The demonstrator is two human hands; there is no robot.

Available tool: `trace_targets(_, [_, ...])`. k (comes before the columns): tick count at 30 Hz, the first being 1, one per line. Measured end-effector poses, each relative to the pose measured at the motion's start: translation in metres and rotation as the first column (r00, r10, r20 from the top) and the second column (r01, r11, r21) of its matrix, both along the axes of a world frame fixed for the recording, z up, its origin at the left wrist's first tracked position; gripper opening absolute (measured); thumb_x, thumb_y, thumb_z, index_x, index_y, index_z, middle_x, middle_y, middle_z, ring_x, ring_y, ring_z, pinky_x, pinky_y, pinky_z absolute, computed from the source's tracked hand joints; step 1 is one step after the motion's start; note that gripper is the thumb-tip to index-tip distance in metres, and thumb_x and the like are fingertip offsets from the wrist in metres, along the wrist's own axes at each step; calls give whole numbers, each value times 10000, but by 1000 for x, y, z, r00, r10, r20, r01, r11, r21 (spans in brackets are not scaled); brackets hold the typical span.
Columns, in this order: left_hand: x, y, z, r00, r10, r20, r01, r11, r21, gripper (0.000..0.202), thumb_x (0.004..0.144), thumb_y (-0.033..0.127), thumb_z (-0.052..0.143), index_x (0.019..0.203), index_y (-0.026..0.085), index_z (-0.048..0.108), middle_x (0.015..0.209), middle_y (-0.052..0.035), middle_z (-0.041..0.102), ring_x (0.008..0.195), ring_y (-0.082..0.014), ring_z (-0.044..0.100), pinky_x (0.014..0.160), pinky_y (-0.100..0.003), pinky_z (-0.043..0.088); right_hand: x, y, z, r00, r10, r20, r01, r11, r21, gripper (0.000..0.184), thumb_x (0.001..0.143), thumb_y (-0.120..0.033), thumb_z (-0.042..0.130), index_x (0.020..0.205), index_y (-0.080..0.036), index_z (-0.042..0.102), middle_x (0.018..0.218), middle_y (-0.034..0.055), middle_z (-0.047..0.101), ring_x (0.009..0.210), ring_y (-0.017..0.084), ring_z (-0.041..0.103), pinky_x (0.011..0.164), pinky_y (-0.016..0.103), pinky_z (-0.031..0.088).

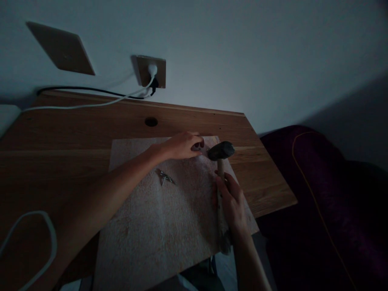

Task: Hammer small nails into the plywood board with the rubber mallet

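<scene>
My right hand (233,198) is wrapped round the pale handle of a hammer (221,151). Its dark head points up, over the right edge of a rough wooden board (151,230). Close to the left end of the hammer head, my left hand (184,145) is at the board's far right part, with its fingers curled and the thumb bent towards them. What lies between those fingertips is too dark and small to make out. A small pile of metal nails (165,178) rests on the board, below my left wrist.
The board lies on a wooden desk (266,182) and juts over its front edge. Behind, a wall socket (160,72) holds plugs with a white cable (91,106) and a black cable. A white cable loop (53,234) crosses the lower left. Dark purple fabric (306,178) stands at right.
</scene>
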State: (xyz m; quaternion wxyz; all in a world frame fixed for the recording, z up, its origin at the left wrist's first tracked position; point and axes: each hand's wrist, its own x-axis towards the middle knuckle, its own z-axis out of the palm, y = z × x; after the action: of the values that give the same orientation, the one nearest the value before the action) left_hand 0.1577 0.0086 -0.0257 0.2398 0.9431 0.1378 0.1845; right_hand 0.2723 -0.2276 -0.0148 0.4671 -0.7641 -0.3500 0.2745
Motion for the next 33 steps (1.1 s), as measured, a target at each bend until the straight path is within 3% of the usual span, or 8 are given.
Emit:
trace_targets(8, [1,3,0,999,9,37,-8,1000,-11,54,912,134,714,868,165,721,946,-64,715,872,-200,682,788,-314,489,0,1,-1,1000,-10,14,10,1000,-5,351,951,-565,627,1003,-223,690,603,-46,547,476,159,504,446,297,388])
trace_targets(16, [0,5,1,999,-32,36,33,999,-24,84,917,110,676,888,163,734,942,-65,733,886,-196,692,821,-313,504,1,-2,-3,1000,-2,2,2,1000,-6,336,989,-530,610,1103,-230,709,600,-44,554,484,162,519,459,302,407])
trace_targets(22, [-1,3,0,1000,22,16,-22,1000,-1,86,908,239,769,908,160,735,966,-79,732,863,-209,683,766,-317,480,2,-1,-6,1000,-11,-15,11,1000,-8,331,976,-530,615,1110,-240,703,631,-32,571,498,166,532,470,310,421])
trace_targets(27, [1,2,0,1000,23,15,-23,1000,4,65,905,134,716,850,168,721,945,-70,728,868,-203,683,772,-317,475,1,-1,-4,999,-6,-32,6,1000,-6,355,972,-529,610,1129,-224,701,645,-38,565,481,154,495,475,314,399])
trace_targets(33, [2,1,0,999,-13,35,13,1000,-6,120,903,98,675,812,169,708,913,-63,728,863,-198,683,783,-316,483,2,-3,-2,998,-40,47,40,999,8,366,970,-516,621,1116,-205,746,681,-15,596,597,179,569,536,309,433])
